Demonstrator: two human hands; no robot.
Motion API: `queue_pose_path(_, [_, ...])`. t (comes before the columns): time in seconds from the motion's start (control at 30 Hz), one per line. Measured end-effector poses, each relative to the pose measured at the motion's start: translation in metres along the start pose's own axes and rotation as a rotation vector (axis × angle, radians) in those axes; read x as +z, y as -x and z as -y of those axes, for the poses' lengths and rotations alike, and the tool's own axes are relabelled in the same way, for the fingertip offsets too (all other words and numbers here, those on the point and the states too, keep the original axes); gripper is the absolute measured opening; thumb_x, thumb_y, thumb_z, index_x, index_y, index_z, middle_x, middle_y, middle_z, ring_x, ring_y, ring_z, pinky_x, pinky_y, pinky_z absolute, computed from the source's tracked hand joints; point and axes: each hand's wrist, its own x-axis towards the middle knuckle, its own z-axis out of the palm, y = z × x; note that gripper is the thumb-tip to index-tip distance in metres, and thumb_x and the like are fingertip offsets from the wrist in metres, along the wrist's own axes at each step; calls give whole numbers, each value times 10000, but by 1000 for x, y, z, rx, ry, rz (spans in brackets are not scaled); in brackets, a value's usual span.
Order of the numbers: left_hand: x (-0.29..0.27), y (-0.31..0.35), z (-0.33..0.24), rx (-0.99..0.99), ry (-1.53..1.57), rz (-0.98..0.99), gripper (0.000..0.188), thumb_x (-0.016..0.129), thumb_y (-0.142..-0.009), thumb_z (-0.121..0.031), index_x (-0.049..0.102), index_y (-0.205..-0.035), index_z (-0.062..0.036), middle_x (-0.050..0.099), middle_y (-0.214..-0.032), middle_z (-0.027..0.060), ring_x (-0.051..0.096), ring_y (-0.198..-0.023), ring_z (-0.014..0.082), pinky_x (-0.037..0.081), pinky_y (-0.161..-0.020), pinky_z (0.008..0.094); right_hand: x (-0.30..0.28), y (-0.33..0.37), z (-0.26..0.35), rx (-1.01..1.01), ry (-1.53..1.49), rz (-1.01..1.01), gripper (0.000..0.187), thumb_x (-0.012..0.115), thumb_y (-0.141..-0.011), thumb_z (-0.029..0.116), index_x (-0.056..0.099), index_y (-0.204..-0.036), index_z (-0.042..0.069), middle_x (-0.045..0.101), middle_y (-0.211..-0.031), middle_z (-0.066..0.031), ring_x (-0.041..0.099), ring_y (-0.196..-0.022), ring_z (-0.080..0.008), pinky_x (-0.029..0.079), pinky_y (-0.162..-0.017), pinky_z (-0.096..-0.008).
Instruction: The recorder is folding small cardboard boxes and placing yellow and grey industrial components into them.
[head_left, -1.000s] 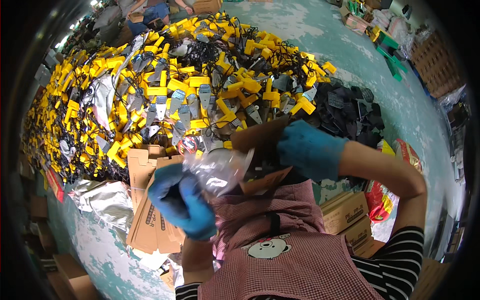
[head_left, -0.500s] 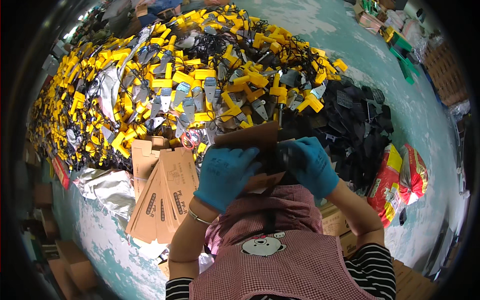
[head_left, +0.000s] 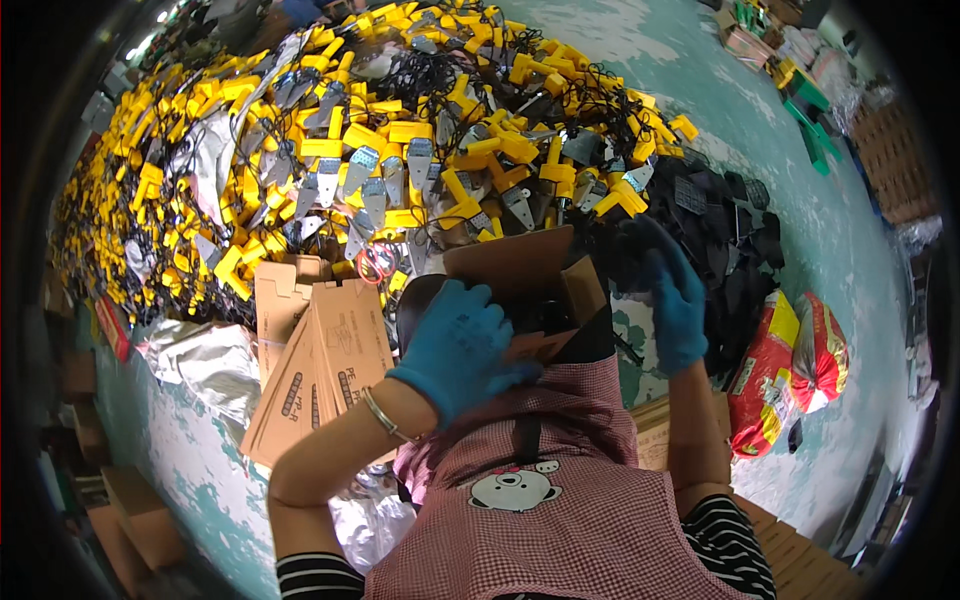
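Note:
An open cardboard box [head_left: 512, 262] stands at my lap with its back flap raised. Dark contents show inside, too shaded to name. My left hand [head_left: 462, 345], in a blue glove, grips the box's near left side, with the thumb stretched along the front flap. My right hand [head_left: 680, 312], also gloved in blue, is raised right of the box, beside a heap of black flat pieces [head_left: 690, 195]. Its fingers point up and away, dark and smeared, so whether they hold anything is unclear.
A big heap of yellow-handled tools with grey metal parts and black cords [head_left: 330, 150] spreads ahead. Flattened cartons [head_left: 335, 350] and red-handled scissors [head_left: 375, 262] are left of the box. At the right sit red and yellow bags [head_left: 768, 370]; cartons [head_left: 800, 550] stand lower right.
My right hand has left the box and moved right toward the black pieces. My left hand stays at the box's left side, and the box's inside now shows more.

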Motion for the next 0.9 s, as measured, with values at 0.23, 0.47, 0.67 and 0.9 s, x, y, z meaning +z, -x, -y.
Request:
queue_pose_path(0.23, [26,32,15,-84,187,-771,295,590,-926,-365,695,-966,-93,652,-949,81,579,-962,270,435,-877,447,61,2,-20,350,-369,256,726,576,-842,14,314,-1519,5,458,-1464,-121,475,-1308,-206,410,-1056,-306])
queue_pose_path(0.47, [99,22,-14,-544,1560,-827,516,527,-995,-189,382,-1459,-16,421,-1464,165,415,-1351,264,333,-1120,356,83,10,-52,109,-245,-100,711,483,-787,-60,391,-1486,28,502,-1422,-86,556,-1204,-181,445,-1022,-299])
queue_pose_path(0.67, [97,22,-8,-491,615,-721,357,582,-907,-53,550,-1255,21,492,-1367,144,490,-1249,271,398,-1072,353,88,2,-7,260,-499,-108,545,509,-747,-49,585,-1284,-3,611,-1263,-73,573,-1158,-192,442,-992,-281])
queue_pose_path(0.9, [82,32,13,-304,717,-789,426,477,-972,-328,600,-1212,3,535,-1380,191,423,-1355,396,305,-1135,452,53,-12,-13,176,-584,181,175,574,-864,103,665,-981,10,630,-1202,-134,576,-1122,-203,449,-962,-297])
